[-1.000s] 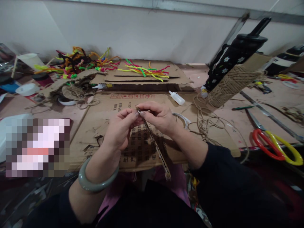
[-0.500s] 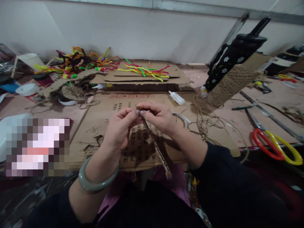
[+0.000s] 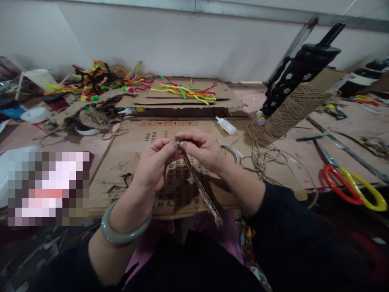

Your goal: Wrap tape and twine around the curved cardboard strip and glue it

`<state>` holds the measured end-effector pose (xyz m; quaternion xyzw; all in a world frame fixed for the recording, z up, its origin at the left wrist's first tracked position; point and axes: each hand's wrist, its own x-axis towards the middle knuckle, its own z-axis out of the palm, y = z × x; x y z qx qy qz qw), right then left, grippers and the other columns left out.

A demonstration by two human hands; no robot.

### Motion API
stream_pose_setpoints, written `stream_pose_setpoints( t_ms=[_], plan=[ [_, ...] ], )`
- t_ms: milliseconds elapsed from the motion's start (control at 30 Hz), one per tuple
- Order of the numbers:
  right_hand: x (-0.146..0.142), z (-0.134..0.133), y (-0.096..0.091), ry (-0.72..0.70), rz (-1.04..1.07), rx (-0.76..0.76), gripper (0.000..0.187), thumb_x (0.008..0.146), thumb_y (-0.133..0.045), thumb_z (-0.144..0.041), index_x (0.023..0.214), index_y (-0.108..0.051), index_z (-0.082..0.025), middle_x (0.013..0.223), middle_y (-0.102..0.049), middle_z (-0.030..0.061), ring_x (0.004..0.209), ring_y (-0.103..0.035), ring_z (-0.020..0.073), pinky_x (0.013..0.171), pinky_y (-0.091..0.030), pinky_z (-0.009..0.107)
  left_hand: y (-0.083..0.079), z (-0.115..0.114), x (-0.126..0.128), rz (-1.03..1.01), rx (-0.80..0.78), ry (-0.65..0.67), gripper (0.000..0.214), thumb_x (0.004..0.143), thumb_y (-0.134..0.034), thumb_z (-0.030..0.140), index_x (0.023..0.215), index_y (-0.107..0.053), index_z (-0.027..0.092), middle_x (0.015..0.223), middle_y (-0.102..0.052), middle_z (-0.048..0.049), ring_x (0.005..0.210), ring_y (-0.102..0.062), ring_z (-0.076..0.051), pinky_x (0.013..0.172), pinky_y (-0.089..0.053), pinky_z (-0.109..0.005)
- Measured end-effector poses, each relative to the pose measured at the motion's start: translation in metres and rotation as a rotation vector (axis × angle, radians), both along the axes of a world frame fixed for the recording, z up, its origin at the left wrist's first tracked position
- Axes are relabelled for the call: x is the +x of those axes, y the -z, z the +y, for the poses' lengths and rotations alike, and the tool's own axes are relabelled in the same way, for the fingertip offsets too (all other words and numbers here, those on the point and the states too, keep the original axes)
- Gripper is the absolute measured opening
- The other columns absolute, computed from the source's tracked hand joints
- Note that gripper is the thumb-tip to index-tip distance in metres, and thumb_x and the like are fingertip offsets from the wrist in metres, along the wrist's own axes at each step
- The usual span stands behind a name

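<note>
My left hand (image 3: 153,164) and my right hand (image 3: 203,150) meet above a flattened cardboard box (image 3: 136,162), fingertips pinched together on the top end of a narrow strip of corrugated cardboard (image 3: 202,190). The strip hangs down and toward me, its free end near my lap. A grey-green bangle (image 3: 121,233) sits on my left wrist. My right arm wears a dark sleeve.
Coloured pipe cleaners (image 3: 185,91) lie at the back. A small white glue bottle (image 3: 226,125), loose jute twine (image 3: 267,156), a twine-wrapped tube (image 3: 296,107), a black bottle (image 3: 304,69) and red-and-yellow scissors (image 3: 354,186) are to the right. A blurred patch is at left.
The strip's free lower end has swung slightly to the right. Both hands stay pinched at its top in about the same place.
</note>
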<state>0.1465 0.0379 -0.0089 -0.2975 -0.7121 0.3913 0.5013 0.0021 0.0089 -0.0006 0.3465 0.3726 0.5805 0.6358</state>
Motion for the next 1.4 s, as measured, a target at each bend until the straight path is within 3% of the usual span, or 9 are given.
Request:
stream_pose_setpoints(
  t_ms=[1400],
  plan=[
    [0.0003, -0.003, -0.0033, 0.017, -0.036, 0.013, 0.024, 0.08, -0.061, -0.032, 0.097, -0.072, -0.019, 0.101, -0.072, 0.0052, 0.09, -0.065, 0.015, 0.077, -0.054, 0.029, 0.0004, -0.0005, -0.0003, 0.054, 0.053, -0.033, 0.021, 0.06, -0.083, 0.027, 0.063, -0.064, 0.017, 0.06, -0.066, 0.0018, 0.057, -0.062, -0.009, 0.06, -0.051, -0.02]
  ],
)
